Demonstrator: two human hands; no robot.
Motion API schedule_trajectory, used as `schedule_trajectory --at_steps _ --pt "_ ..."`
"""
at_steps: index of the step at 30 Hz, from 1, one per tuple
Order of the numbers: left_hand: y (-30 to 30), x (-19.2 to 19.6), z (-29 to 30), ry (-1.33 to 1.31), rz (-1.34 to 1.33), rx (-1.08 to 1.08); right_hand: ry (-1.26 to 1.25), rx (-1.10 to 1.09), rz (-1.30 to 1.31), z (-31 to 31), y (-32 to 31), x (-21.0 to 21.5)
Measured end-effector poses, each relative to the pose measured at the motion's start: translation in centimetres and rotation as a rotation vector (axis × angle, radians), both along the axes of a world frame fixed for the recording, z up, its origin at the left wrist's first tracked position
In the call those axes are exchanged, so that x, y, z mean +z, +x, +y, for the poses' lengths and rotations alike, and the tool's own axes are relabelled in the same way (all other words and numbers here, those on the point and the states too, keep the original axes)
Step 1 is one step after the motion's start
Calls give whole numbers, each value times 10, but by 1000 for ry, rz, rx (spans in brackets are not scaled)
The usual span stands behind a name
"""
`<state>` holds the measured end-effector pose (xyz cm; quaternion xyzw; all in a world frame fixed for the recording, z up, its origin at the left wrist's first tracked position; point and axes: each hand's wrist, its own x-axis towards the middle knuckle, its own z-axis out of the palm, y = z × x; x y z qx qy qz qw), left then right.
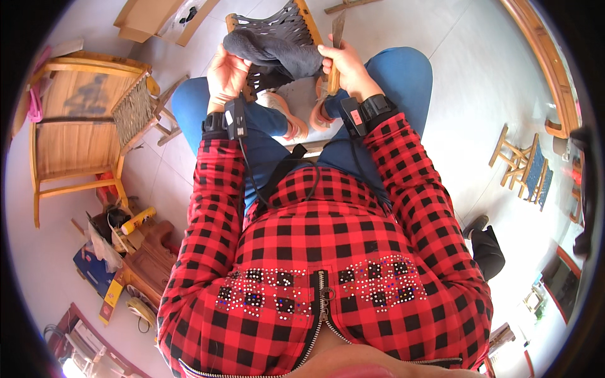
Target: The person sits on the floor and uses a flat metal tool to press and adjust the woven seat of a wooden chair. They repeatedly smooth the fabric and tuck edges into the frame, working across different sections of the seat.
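My left hand (228, 74) grips the left end of a bunched dark grey cloth (277, 53), thumb on its edge. The cloth stretches across to my right hand (350, 68), which is closed round the wooden handle of a knife (338, 30). Its worn metal blade points away from me, and the handle's butt comes out below my fist. Whether my right fingers also pinch the cloth is hidden. Under and beyond the cloth stands a low wooden stool (308, 20) with a seat of dark woven strips, partly covered.
My knees and sandalled feet (283, 112) surround the stool. To the left are a wooden chair (75, 129), a cardboard box (151, 19) and a cluttered pile with a yellow tube (138, 220). Folding stools (526, 165) stand at right on the tiled floor (454, 82).
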<state>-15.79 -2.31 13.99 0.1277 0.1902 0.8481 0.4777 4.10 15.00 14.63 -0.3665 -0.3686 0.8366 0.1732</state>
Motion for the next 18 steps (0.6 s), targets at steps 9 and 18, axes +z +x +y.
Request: schedule_trajectory --at_steps 9,18 --pt "41 -55 23 -459 146 -332 7 26 54 8 -10 14" --pt "41 -21 29 -428 151 -276 83 79 91 1 -10 13"
